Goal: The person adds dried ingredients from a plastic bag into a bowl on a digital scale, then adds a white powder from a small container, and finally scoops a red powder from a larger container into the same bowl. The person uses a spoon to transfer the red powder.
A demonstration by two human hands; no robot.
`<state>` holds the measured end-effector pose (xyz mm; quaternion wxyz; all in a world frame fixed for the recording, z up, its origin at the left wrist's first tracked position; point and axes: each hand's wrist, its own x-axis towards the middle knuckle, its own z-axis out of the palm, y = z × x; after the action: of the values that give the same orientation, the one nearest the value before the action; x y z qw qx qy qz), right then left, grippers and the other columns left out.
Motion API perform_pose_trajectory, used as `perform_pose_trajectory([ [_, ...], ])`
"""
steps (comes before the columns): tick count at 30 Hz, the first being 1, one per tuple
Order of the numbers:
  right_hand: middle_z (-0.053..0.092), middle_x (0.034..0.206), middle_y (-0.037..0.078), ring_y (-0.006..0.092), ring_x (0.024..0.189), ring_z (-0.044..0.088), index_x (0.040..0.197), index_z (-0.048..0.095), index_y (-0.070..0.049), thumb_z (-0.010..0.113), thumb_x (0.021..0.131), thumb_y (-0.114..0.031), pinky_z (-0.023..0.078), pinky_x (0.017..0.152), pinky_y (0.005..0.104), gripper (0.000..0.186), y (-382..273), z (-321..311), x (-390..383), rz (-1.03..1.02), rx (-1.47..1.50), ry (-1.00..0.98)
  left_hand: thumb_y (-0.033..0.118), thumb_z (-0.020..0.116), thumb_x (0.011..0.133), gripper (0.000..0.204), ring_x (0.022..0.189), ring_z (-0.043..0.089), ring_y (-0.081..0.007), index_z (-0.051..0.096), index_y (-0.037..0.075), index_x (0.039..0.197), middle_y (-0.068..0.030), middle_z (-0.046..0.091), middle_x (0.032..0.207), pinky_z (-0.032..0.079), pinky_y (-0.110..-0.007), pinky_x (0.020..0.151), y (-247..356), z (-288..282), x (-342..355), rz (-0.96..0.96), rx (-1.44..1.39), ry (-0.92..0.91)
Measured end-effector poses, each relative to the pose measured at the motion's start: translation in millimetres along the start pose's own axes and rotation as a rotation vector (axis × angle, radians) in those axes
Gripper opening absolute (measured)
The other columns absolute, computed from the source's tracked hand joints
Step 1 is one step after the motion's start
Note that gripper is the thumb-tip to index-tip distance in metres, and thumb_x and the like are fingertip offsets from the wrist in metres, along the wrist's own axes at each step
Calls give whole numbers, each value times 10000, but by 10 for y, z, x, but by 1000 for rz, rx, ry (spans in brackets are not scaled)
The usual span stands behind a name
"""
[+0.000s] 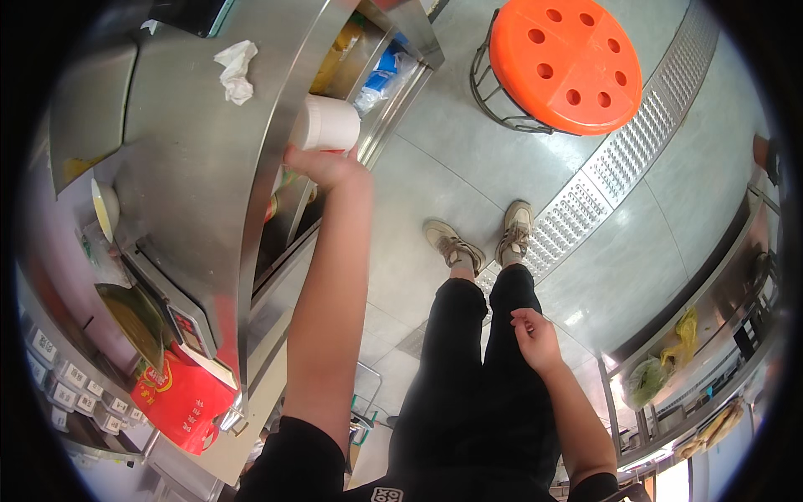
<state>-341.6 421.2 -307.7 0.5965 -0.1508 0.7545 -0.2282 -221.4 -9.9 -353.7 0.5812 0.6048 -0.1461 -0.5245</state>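
My left hand (327, 167) reaches into the open shelf under the steel counter (184, 117), gripping the lower end of a white cylindrical container (329, 123); some fingertips are hidden. Above the container on the shelf lie a yellowish package (334, 58) and blue-and-white plastic packets (378, 82). Other small items below my hand are partly hidden. My right hand (535, 339) hangs in front of my thigh with its fingers loosely curled and nothing visible in them.
An orange stool (565, 63) stands ahead beside a metal drain strip (615, 163). A crumpled tissue (237, 71) and a red bag (180, 397) are on the left. Steel shelving (636, 427) with bagged greens lines the right. Part of another person (765, 163) shows far right.
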Motion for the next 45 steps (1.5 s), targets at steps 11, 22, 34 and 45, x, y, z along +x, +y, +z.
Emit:
perform_pose_trajectory([
  [11, 740, 939, 139, 229, 828, 724, 1090, 701, 2, 592, 972, -71, 574, 751, 329, 176, 55, -93, -73, 13, -40, 16, 568, 337, 975, 813, 1394, 482, -363, 342, -28, 1529, -228, 480, 1532, 406, -446, 1147, -97, 391, 482, 76, 350, 523],
  [22, 744, 940, 148, 242, 830, 729, 1094, 703, -5, 602, 960, -71, 574, 750, 330, 179, 110, -194, -129, 6, -56, 19, 404, 482, 976, 605, 1209, 575, -316, 459, 3, 1429, -160, 550, 1407, 494, -431, 998, -67, 785, 319, 5, 312, 506],
  [34, 749, 933, 148, 254, 816, 735, 1092, 705, -14, 617, 941, -72, 581, 746, 340, 185, 262, -262, -191, -15, -23, 28, 257, 593, 978, 427, 974, 673, -303, 550, 40, 1344, -132, 605, 1286, 577, -410, 844, 156, 899, 161, -97, 176, 410],
  [45, 754, 988, 177, 343, 934, 729, 1112, 717, -34, 574, 941, -191, 570, 853, 430, 272, 733, -465, -210, 162, -312, 38, 546, 545, 1016, 684, 1178, 547, -255, 344, 64, 1457, -112, 543, 1333, 451, -476, 1023, -395, -410, -411, -205, 405, -112],
])
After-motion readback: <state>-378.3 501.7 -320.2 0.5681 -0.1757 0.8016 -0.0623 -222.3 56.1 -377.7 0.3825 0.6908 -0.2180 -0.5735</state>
